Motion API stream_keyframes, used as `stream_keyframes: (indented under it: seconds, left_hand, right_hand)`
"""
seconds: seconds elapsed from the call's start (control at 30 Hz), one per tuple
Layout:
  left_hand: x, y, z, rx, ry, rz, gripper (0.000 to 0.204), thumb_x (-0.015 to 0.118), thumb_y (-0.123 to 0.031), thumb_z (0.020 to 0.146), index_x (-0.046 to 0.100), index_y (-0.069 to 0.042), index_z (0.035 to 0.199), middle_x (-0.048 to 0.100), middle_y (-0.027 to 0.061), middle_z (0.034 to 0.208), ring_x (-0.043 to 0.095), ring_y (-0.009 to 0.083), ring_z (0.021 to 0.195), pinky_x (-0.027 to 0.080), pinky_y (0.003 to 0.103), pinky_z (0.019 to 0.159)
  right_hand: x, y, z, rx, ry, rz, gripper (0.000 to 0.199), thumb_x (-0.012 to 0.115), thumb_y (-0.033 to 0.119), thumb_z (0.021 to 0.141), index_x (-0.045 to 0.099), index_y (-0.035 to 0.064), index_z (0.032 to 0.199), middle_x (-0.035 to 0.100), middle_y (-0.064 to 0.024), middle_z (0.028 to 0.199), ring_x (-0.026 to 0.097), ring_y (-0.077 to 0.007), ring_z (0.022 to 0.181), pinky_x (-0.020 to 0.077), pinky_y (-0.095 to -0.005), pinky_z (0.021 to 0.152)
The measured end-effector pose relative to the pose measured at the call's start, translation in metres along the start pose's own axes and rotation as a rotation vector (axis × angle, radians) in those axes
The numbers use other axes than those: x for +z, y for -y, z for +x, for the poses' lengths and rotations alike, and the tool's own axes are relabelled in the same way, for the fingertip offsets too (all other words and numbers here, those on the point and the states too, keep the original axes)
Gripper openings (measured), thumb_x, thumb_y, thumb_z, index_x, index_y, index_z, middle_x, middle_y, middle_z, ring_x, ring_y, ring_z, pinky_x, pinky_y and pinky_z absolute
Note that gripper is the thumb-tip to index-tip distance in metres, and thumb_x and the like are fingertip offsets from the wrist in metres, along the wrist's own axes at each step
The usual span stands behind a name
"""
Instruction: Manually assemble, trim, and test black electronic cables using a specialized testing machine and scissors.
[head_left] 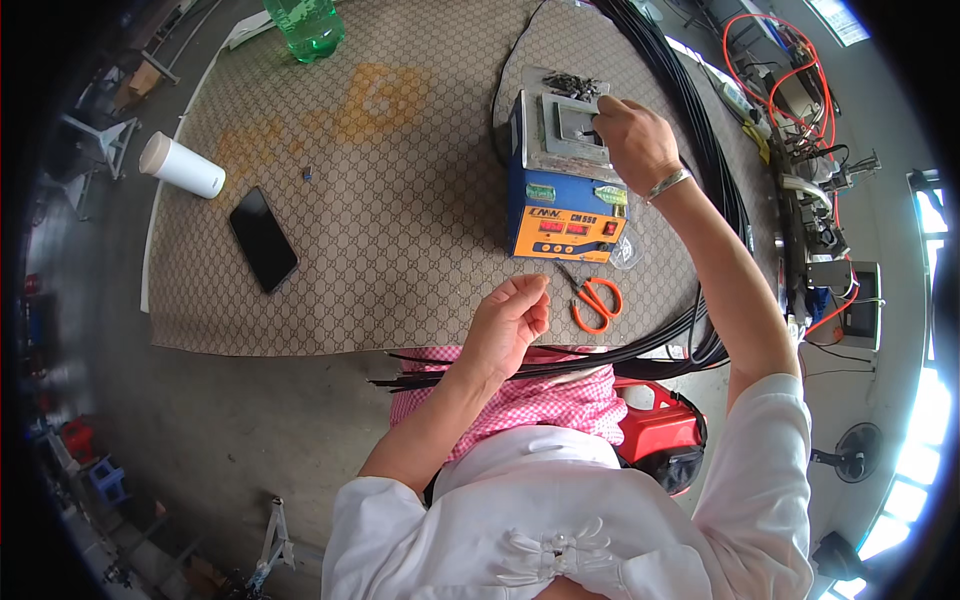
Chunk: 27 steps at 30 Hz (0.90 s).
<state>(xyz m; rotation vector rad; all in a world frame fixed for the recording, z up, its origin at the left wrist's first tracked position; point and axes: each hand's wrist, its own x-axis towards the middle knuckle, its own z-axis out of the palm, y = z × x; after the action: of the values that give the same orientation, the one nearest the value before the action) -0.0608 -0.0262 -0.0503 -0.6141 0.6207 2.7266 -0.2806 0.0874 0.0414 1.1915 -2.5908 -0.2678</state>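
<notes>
A blue-and-orange box with red digital displays (565,225), looking like a solder pot, stands right of the table's middle. On its top is a square metal well (576,124). My right hand (635,140) is over the well's right side, fingers pinched and pointing down; a small dark bit shows beneath them, but its kind is unclear. Behind the well lies a heap of small dark pieces (572,86). My left hand (508,325) hovers by the near table edge with curled fingers, thumb against forefinger; anything between them is hidden. Orange-handled scissors (597,303) lie to its right.
Bundled black cables (712,150) curve down the table's right side and across my lap. A phone (264,238), a white cup (182,165) and a green bottle (308,28) are on the left half. Clear plastic (627,252) lies beside the box.
</notes>
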Motion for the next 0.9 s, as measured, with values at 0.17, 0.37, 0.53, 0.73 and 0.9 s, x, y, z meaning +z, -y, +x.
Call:
stream_keyframes:
  seconds: [0.17, 0.37, 0.53, 0.73, 0.9]
  left_hand:
    - [0.000, 0.000, 0.000, 0.000, -0.004, 0.002, 0.013, 0.056, -0.018, 0.086, 0.057, -0.007, 0.093, 0.055, -0.0019, 0.074, 0.050, 0.0074, 0.065, 0.042, 0.023, 0.063]
    - [0.002, 0.001, -0.001, -0.007, -0.012, 0.001, 0.012, 0.056, -0.017, 0.086, 0.057, -0.007, 0.093, 0.055, -0.0020, 0.073, 0.050, 0.0074, 0.065, 0.042, 0.023, 0.063]
    - [0.001, 0.002, -0.001, -0.008, -0.016, -0.003, 0.012, 0.056, -0.017, 0.086, 0.057, -0.007, 0.093, 0.055, -0.0019, 0.073, 0.050, 0.0074, 0.064, 0.042, 0.023, 0.062]
    - [0.001, 0.002, -0.001, -0.014, -0.015, 0.000, 0.012, 0.056, -0.017, 0.086, 0.057, -0.007, 0.093, 0.055, -0.0018, 0.073, 0.049, 0.0074, 0.064, 0.042, 0.023, 0.062]
    - [0.000, 0.004, 0.000, -0.024, -0.016, 0.004, 0.012, 0.056, -0.017, 0.086, 0.057, -0.007, 0.093, 0.055, -0.0019, 0.073, 0.050, 0.0075, 0.064, 0.042, 0.023, 0.062]
  right_hand:
    - [-0.004, -0.001, -0.002, 0.014, -0.005, 0.006, 0.005, 0.056, 0.005, 0.072, 0.060, 0.0069, 0.073, 0.054, -0.0025, 0.088, 0.056, -0.0188, 0.088, 0.0498, -0.0299, 0.074]
    - [-0.009, -0.003, -0.004, 0.044, -0.030, 0.049, 0.007, 0.054, 0.005, 0.074, 0.060, 0.0066, 0.072, 0.054, -0.0031, 0.088, 0.056, -0.0193, 0.087, 0.0496, -0.0312, 0.074]
    - [-0.010, -0.002, -0.004, 0.055, -0.020, 0.037, 0.007, 0.053, 0.005, 0.074, 0.060, 0.0061, 0.072, 0.054, -0.0032, 0.088, 0.056, -0.0196, 0.087, 0.0493, -0.0318, 0.074]
    - [-0.010, -0.006, -0.004, 0.074, -0.005, 0.078, 0.008, 0.052, 0.006, 0.074, 0.060, 0.0055, 0.073, 0.055, -0.0055, 0.086, 0.057, -0.0223, 0.085, 0.0482, -0.0333, 0.073]
    - [-0.011, -0.007, -0.004, 0.155, 0.089, 0.100, 0.010, 0.050, 0.007, 0.075, 0.060, 0.0057, 0.074, 0.056, -0.0068, 0.087, 0.059, -0.0242, 0.078, 0.0481, -0.0342, 0.069]
